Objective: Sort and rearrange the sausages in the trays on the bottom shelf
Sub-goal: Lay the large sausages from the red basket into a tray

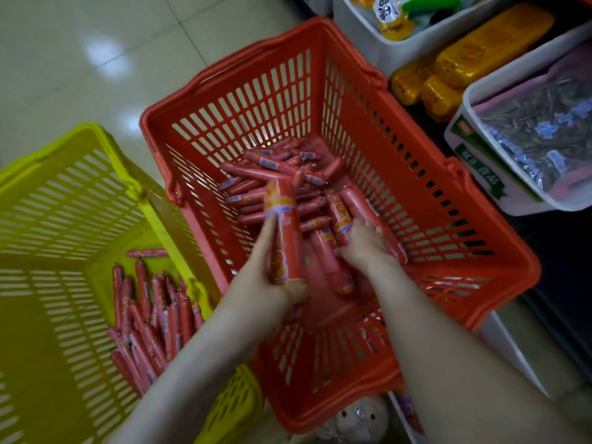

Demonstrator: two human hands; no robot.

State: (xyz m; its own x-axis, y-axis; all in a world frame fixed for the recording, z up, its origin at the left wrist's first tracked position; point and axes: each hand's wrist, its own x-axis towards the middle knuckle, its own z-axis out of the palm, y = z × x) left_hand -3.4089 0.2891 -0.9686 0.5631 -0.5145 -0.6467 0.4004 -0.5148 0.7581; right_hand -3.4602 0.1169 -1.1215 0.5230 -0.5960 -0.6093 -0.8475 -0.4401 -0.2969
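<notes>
A red basket [448, 219] on the floor holds a heap of red sausages [272, 174], thin ones at the back and thick ones at the front. My left hand [266, 277] grips one thick sausage [283, 225], raised above the heap with its labelled end pointing away from me. My right hand [365, 245] reaches palm-down into the thick sausages [355, 206] near the basket's right wall, fingers curled over them. A yellow basket [48, 219] at the left holds several thin sausages [150, 315] lined up along its right side.
White bins stand on the low shelf at the right: one [474, 161] with clear packets of dark snacks, another [362, 43] at the top with yellow packets. Orange-yellow packages [448, 72] lie between them. Tiled floor [80, 52] lies to the upper left.
</notes>
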